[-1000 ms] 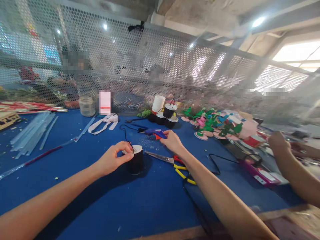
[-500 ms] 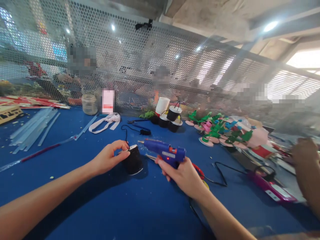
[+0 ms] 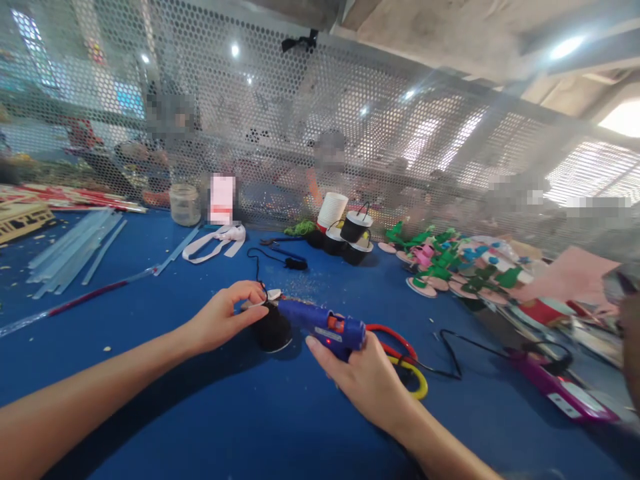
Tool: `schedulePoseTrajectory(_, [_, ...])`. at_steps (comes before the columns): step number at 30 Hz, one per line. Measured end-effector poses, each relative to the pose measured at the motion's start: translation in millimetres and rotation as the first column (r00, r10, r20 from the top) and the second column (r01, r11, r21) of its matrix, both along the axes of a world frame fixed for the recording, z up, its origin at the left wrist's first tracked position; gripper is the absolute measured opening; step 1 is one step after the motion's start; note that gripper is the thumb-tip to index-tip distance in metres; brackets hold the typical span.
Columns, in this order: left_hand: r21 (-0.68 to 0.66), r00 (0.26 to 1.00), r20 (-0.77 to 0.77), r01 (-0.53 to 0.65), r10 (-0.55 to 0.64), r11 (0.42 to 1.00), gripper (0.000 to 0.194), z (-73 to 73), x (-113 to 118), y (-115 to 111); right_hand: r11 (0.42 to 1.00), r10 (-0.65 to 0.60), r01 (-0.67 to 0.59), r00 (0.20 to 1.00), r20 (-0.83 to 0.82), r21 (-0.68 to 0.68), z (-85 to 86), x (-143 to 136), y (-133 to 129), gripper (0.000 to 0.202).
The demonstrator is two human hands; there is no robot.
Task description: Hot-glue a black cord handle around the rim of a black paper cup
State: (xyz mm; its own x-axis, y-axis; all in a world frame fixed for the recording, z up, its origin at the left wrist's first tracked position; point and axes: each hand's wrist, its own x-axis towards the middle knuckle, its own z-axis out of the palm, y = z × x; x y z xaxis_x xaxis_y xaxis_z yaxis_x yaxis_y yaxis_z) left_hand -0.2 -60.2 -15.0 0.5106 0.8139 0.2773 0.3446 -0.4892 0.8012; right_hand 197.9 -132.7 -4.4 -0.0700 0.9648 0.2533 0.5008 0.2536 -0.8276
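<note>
At the middle of the blue desk (image 3: 225, 413), between my two grips, the black cup (image 3: 271, 333) sits slightly tilted, white rim uppermost. My left grip (image 3: 235, 312) is closed at the near left of the rim, fingers and thumb pinching the cup edge; a thin black cord (image 3: 257, 267) rises from this pinch point and bends away to the left. My right grip (image 3: 367, 377) is wrapped around the handle of the blue glue gun (image 3: 320, 323), with the body of the tool directed leftward and a red indicator lit on its side. The nozzle end is located at the cup rim, just beside my left fingertips; contact between nozzle and cup cannot be confirmed. Scissors (image 3: 419, 383) with red and yellow handles lie beyond my right wrist, partly covered by it. Behind the cup are the pliers (image 3: 290, 255). Farther back, black cups (image 3: 356, 230) with cord handles are stacked beside a column of white cups (image 3: 333, 212). Left rear: white ribbon (image 3: 215, 245), glass jar (image 3: 185, 205) and translucent strips (image 3: 75, 250). Right side: green and pink craft pieces (image 3: 435, 263) and a purple power strip (image 3: 560, 390). A perforated metal panel (image 3: 240, 113) stands along the rear.
</note>
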Motion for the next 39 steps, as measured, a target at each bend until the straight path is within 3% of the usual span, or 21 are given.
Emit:
schedulePoseTrajectory(10, [0.011,1.0,0.015,-0.01,0.01,1.0,0.016,-2.6,-2,2,0.998,-0.038,0.038,0.999,0.0,-0.052,5.5,1,-1,0.015])
schedulePoseTrajectory(18, [-0.045,1.0,-0.017,-0.009,0.009,0.999,0.016,0.5,0,-1,0.997,-0.069,0.07,0.998,0.01,-0.019,1.9,-2,-4,0.016])
schedulePoseTrajectory(23, [-0.078,1.0,-0.007,0.014,-0.015,0.997,0.018,4.4,0,-3,0.989,-0.091,0.089,0.996,-0.019,-0.115,4.0,-2,-5,0.017])
schedulePoseTrajectory(28, [-0.088,0.999,0.009,0.044,-0.044,0.995,0.018,5.4,0,-4,0.992,-0.098,0.097,0.995,-0.01,-0.075,5.0,-4,-5,0.016])
schedulePoseTrajectory(32, [-0.113,0.999,0.004,0.052,-0.051,0.992,0.02,5.8,0,-4,0.981,-0.121,0.122,0.993,0.018,-0.149,6.7,-3,-5,0.021])
schedulePoseTrajectory(39, [-0.131,0.998,0.003,0.066,-0.066,0.989,0.021,8.4,1,-5,0.984,-0.094,0.09,0.995,-0.022,-0.154,0.1,1,-5,0.018])
